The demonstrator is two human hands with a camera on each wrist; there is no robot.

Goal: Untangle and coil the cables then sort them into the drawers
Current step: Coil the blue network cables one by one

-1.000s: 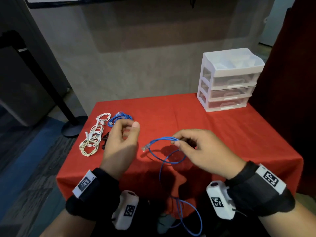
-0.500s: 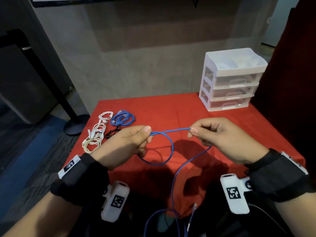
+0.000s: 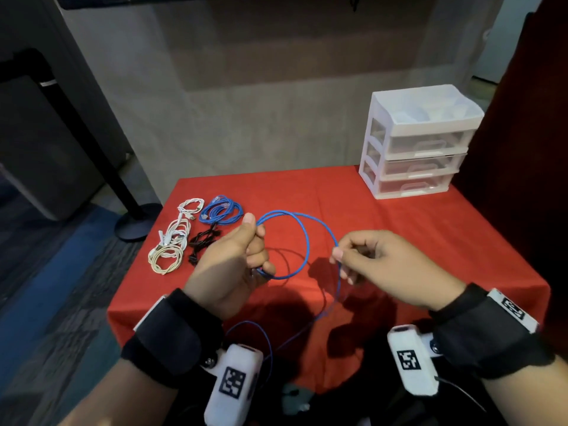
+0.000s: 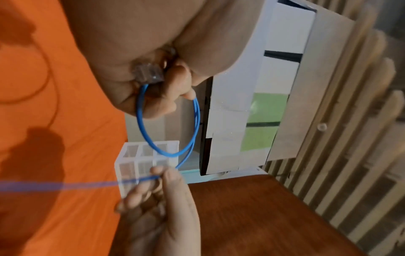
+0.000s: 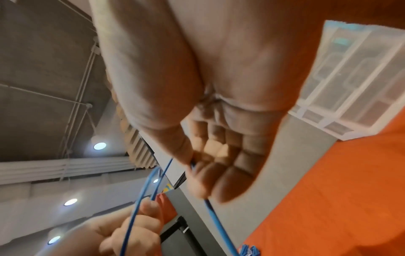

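Since half a second earlier, a second loop of the blue Ethernet cable had been gathered into the left hand, which was clenched around both turns and the clear plug. The coil was held upright above the red tablecloth, its long axis running left to right between the hands. The cable was pinched by the right hand at thumb and forefinger, its tail dropping over the table's near edge.

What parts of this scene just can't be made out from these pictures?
- Far end of the blue cable: in the head view it drops past the table's near edge, behind the wrist cameras.
- Drawer unit: too hazy and small to show any contents.
- Left hand grip: its back hides the fingers in the head view.
- Black cable: too small and dark to make out.
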